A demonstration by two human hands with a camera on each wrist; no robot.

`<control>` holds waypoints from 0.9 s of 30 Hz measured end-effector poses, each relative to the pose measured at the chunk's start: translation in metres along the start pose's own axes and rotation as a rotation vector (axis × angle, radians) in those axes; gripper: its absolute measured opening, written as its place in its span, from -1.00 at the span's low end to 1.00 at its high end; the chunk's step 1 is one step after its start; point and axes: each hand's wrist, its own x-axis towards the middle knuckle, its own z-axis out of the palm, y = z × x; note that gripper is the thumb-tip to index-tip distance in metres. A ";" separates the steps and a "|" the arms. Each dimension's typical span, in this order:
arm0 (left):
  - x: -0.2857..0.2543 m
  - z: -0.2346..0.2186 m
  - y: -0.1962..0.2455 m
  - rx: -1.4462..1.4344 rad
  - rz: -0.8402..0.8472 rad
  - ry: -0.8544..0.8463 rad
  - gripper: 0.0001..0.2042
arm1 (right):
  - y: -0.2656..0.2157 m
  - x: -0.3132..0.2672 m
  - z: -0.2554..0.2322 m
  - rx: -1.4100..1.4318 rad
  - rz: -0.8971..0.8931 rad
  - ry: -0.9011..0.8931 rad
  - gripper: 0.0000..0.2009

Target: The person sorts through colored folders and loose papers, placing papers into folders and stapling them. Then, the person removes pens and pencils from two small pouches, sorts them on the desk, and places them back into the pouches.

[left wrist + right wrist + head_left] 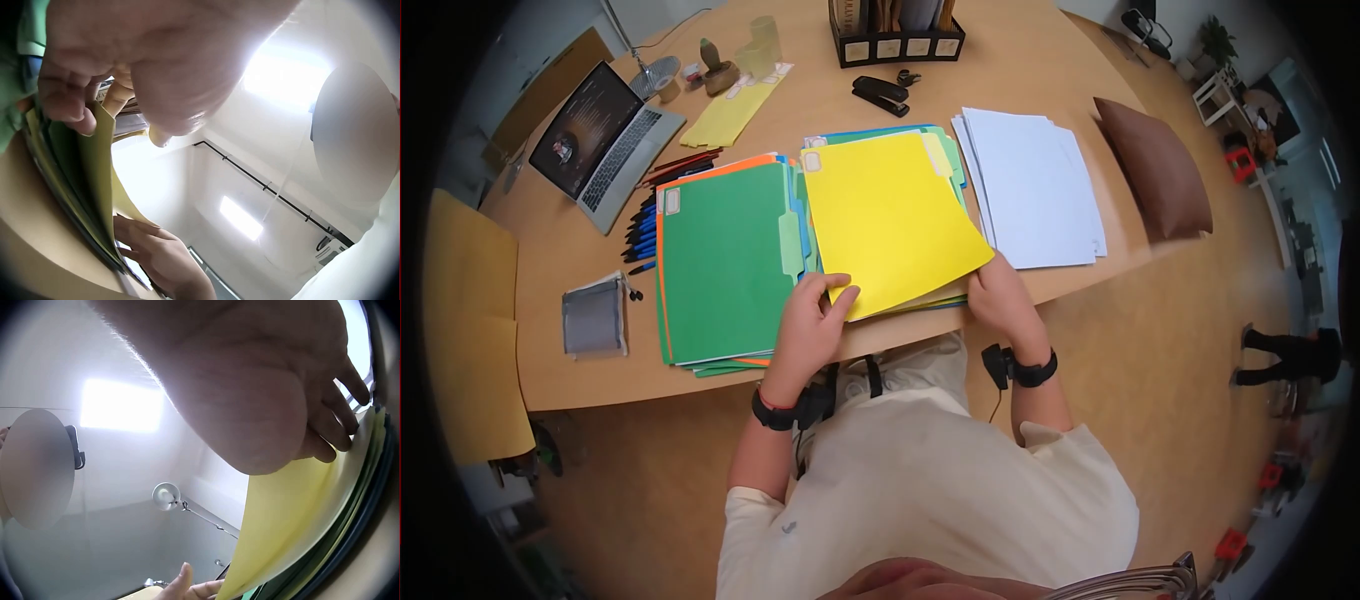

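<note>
Right hand (1005,302) pinches the yellow folder (890,220) by its raised near corner; left hand (812,318) touches the other, grip hard to tell. It tops a pile between green folder (725,265) and white paper (1030,190). Looks like a lift; a firm two-handed hold is called for!

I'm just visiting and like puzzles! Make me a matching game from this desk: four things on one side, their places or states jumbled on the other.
Things:
1. Yellow folder
2. Laptop
3. Stapler
4. Brown cushion

Places or states:
A. On the table just in front of the black organizer
B. To the right of the white paper
C. Gripped by the left hand and the right hand
D. Open, with its screen lit

Right pairs: 1-C, 2-D, 3-A, 4-B
</note>
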 end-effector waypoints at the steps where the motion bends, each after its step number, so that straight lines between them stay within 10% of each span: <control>1: 0.002 -0.001 0.000 -0.002 -0.027 0.020 -0.78 | -0.004 0.001 -0.004 0.008 0.026 -0.033 -0.67; 7: 0.011 -0.010 -0.037 0.176 0.224 0.203 -0.83 | -0.012 0.027 -0.029 -0.064 0.052 -0.017 -0.68; 12: 0.010 -0.014 -0.040 0.127 0.067 0.162 -0.84 | -0.075 0.112 -0.030 -0.187 -0.134 -0.162 -0.67; 27: 0.001 -0.021 -0.039 0.000 0.119 0.146 -0.88 | -0.119 0.454 0.240 -0.638 -0.294 -0.464 -0.53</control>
